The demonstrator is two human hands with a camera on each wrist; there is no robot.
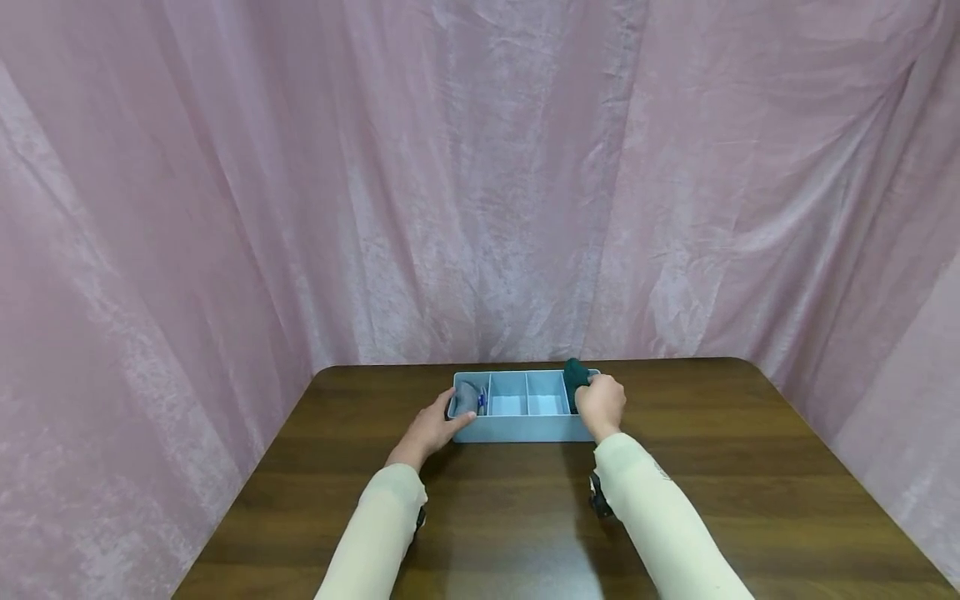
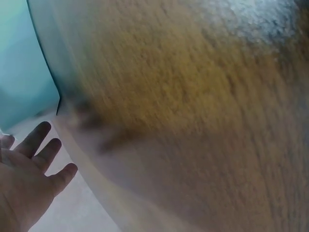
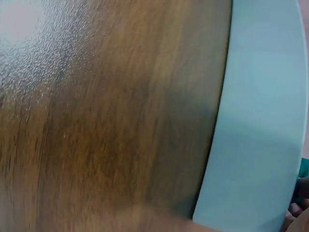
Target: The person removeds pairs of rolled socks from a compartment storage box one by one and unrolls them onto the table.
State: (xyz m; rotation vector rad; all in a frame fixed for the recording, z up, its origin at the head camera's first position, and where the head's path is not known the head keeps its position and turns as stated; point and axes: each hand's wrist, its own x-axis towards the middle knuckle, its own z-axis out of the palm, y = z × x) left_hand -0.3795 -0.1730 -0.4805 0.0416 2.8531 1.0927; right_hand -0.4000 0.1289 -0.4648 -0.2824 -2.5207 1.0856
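Observation:
A light blue box [image 1: 525, 429] with a row of compartments stands near the table's far edge. My left hand [image 1: 431, 427] is at its left end, thumb at the front rim and fingers along the side. In the left wrist view its fingers [image 2: 47, 153] are spread and fairly straight. A grey cloth bundle [image 1: 467, 398] lies in the leftmost compartment, with a small blue-purple bit beside it. At the rightmost compartment my right hand [image 1: 602, 404] grips a dark green cloth item [image 1: 574, 377], which sticks up above the rim. The right wrist view shows little of that hand.
The brown wooden table [image 1: 510, 517] extends around the box on both sides and in front. Its far edge lies just behind the box, and a pink curtain [image 1: 480, 183] hangs beyond. Two middle compartments [image 1: 527, 402] show bare floors.

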